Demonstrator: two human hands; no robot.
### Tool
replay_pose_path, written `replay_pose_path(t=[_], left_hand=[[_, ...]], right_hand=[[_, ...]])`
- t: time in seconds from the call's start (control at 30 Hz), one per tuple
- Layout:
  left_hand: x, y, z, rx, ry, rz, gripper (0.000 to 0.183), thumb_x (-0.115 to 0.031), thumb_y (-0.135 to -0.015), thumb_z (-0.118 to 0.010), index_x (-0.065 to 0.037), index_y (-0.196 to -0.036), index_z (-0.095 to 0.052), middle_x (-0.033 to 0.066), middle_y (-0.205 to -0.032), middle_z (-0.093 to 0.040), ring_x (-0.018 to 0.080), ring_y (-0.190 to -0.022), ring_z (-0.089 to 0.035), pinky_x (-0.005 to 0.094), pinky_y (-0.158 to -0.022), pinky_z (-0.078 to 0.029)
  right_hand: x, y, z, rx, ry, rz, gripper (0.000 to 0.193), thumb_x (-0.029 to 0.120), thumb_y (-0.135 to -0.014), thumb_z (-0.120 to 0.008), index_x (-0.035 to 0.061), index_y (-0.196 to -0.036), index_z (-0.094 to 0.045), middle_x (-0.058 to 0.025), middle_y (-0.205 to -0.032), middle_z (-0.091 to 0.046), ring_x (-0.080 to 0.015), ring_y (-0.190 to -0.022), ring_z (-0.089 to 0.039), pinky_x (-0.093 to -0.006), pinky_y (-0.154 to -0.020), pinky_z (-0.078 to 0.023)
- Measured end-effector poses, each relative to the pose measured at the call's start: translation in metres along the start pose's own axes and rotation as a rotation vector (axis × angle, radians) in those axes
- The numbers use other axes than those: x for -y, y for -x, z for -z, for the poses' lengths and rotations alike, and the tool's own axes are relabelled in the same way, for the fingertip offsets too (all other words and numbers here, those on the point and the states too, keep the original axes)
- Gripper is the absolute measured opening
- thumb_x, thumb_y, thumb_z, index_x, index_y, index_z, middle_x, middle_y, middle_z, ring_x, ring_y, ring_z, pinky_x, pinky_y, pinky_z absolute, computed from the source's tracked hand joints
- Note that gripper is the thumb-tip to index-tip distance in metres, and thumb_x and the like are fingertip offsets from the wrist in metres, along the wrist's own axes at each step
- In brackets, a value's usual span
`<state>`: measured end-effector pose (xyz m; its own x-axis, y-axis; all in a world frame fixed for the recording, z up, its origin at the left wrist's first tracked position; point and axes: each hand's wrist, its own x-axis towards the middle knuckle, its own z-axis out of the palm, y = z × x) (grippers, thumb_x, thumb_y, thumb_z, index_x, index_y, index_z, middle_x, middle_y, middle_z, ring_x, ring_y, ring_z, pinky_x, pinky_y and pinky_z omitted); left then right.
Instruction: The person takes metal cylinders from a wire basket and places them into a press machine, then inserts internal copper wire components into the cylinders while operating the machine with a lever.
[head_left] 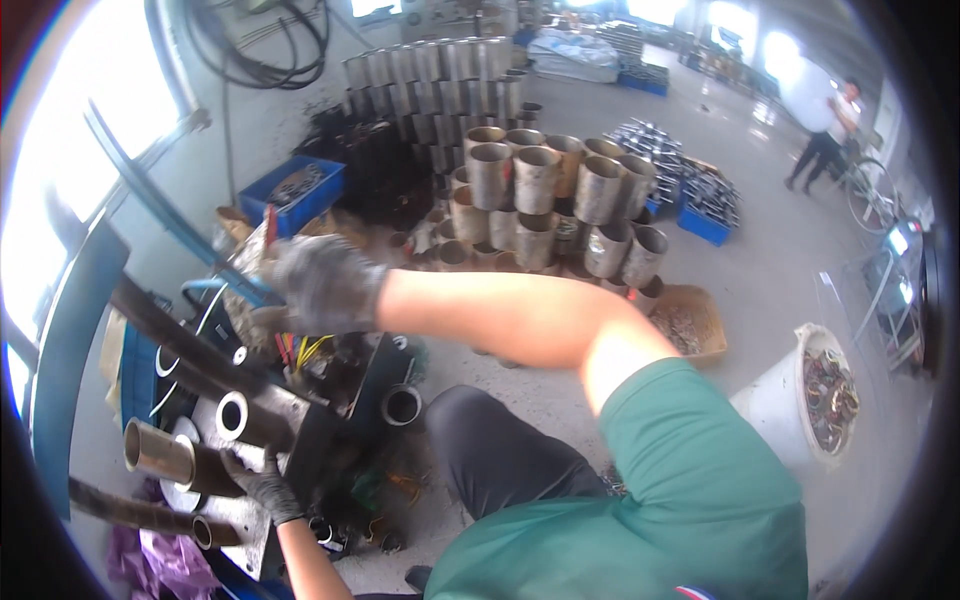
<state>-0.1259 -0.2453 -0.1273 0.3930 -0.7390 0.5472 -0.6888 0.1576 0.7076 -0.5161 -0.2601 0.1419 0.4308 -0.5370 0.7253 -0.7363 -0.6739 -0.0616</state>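
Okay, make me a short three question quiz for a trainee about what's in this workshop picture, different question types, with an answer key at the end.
1. True or false: both hands wear dark gloves.
2. What does the left hand touch? A) a brass-coloured metal tube B) a white bucket C) a blue crate
3. Fill in: the stacked metal sleeves on the floor are shaped like short ____.

Key: 1 true, the right hand is gloved too, up at the blue lever. 2 A. 3 cylinders.
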Motion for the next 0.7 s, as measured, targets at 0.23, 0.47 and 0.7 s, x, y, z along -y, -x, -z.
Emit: replay_pose_path(t=[0.23,0.47,0.7], left_hand=[[0.017,-0.044,-0.05,0.246,0.569,0.295,0.095,-0.002,-0.078,-0.086,-0.006,-0.159,-0.037,0.019,-0.157,-0.046,0.0318,-0.141,-0.048,0.0467,-0.118,-0.043],[0.007,-0.037,-0.055,0.264,0.63,0.348,0.083,-0.014,-0.084,-0.083,-0.006,-0.155,-0.041,0.0188,-0.15,-0.052,0.0336,-0.135,-0.052,0.0498,-0.113,-0.047],[-0.012,0.023,-0.01,0.116,0.762,0.404,0.074,-0.026,-0.089,-0.079,-0.005,-0.152,-0.046,0.0186,-0.142,-0.058,0.0355,-0.128,-0.057,0.0529,-0.107,-0.05]], right_hand=[[-0.009,-0.058,-0.018,0.299,0.063,-0.122,0.057,0.04,-0.096,-0.062,-0.0106,-0.123,-0.068,-0.031,-0.11,-0.073,-0.0393,-0.102,-0.075,-0.0515,-0.086,-0.059],[-0.023,-0.068,-0.045,0.271,0.131,-0.165,0.031,0.017,-0.084,-0.071,-0.0005,-0.11,-0.073,-0.0206,-0.096,-0.078,-0.0344,-0.093,-0.078,-0.0487,-0.078,-0.058],[-0.019,-0.062,-0.038,0.389,0.145,-0.104,0.041,0.036,-0.093,-0.066,0.0002,-0.11,-0.08,-0.02,-0.105,-0.078,-0.0332,-0.098,-0.076,-0.0503,-0.086,-0.06]])
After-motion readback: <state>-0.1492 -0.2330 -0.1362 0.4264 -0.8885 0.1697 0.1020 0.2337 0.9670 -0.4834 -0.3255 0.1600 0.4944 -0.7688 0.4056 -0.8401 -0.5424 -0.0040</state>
